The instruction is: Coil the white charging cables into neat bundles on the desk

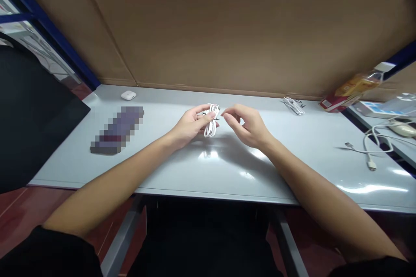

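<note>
A coiled white cable with a dark tie round its middle is held above the table by my left hand, thumb in front and fingers behind. Just right of the coil is my right hand, its fingers bent and the thumb close to the index finger. A short dark end of the tie points toward these fingertips. Whether the right fingertips hold anything is too small to make out.
On the grey table lie a white earphone case, a pixelated object, another bundled white cable and a loose white cable. A bottle leans at the right rear. Cardboard stands behind.
</note>
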`<state>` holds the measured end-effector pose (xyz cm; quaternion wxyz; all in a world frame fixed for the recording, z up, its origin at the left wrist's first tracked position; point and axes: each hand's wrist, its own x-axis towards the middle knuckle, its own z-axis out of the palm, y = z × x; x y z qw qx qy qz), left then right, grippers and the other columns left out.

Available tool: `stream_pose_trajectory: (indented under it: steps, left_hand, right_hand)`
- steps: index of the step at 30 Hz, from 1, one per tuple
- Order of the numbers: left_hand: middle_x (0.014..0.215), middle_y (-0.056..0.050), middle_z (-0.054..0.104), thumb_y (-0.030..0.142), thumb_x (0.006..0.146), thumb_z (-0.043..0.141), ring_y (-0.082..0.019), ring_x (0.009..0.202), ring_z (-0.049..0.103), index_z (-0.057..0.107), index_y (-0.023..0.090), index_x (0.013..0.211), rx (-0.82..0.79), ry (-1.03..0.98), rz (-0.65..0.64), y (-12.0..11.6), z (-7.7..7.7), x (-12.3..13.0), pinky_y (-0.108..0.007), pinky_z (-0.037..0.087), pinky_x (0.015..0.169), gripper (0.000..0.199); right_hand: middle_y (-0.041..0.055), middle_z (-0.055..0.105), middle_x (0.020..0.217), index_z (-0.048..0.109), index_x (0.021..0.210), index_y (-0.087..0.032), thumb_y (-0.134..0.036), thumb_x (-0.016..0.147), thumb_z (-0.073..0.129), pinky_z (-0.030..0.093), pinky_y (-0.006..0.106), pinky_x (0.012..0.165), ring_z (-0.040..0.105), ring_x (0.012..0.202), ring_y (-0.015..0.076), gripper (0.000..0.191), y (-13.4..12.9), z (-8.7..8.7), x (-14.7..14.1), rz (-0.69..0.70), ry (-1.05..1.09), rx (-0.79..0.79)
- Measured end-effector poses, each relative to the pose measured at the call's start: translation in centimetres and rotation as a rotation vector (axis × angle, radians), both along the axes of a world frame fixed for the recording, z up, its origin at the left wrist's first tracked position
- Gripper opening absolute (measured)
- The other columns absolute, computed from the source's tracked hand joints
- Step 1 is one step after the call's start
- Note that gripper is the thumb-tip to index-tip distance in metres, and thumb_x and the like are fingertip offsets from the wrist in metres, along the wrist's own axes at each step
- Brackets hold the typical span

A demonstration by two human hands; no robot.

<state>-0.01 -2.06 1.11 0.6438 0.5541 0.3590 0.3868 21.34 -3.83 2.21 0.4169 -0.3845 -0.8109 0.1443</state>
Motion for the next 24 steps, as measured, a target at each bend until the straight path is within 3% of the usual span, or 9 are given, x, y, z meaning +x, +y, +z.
stream_pose_trajectory:
  steps: [5, 15, 19, 24]
  left_hand:
    - [0.090, -0.005, 0.074, 0.052, 0.092, 0.075, -0.015, 0.068, 0.068, 0.058, 0.019, 0.142, 0.039, 0.017, -0.068, -0.1, -0.3, 0.0, -0.028, 0.054, 0.067, 0.062]
    - [0.096, -0.005, 0.072, 0.052, 0.095, 0.071, -0.014, 0.072, 0.069, 0.066, 0.018, 0.125, 0.018, -0.080, -0.158, 0.3, -1.0, 0.3, -0.029, 0.058, 0.074, 0.045]
    - [0.085, -0.002, 0.066, 0.048, 0.094, 0.073, -0.012, 0.065, 0.066, 0.067, 0.014, 0.107, -0.096, -0.141, -0.166, 0.2, -0.7, 0.4, -0.025, 0.055, 0.064, 0.036]
    - [0.081, -0.002, 0.066, 0.035, 0.094, 0.075, -0.008, 0.056, 0.061, 0.069, 0.012, 0.098, -0.261, -0.154, -0.223, 0.2, -0.2, 0.1, -0.021, 0.050, 0.054, 0.024]
  right_hand:
    - [0.0027, 0.071, 0.087, 0.069, 0.095, -0.022, -0.023, 0.098, 0.063, 0.048, 0.030, 0.066, 0.062, 0.073, 0.0159, 0.007, 0.0, -0.1, -0.2, 0.103, -0.048, 0.038]
    - [0.0017, 0.071, 0.085, 0.070, 0.092, -0.022, -0.018, 0.097, 0.064, 0.047, 0.029, 0.065, 0.063, 0.072, 0.0157, 0.009, 0.6, -0.9, -0.4, 0.092, 0.030, 0.004]
    - [0.0021, 0.068, 0.087, 0.069, 0.094, -0.022, -0.014, 0.098, 0.061, 0.047, 0.028, 0.066, 0.062, 0.074, 0.0150, 0.011, 0.6, -1.1, -0.5, 0.115, 0.018, 0.075]
    - [0.0040, 0.070, 0.093, 0.068, 0.096, -0.022, -0.017, 0.101, 0.057, 0.047, 0.029, 0.067, 0.063, 0.078, 0.0162, 0.013, 0.4, -0.8, -0.3, 0.156, -0.053, 0.114]
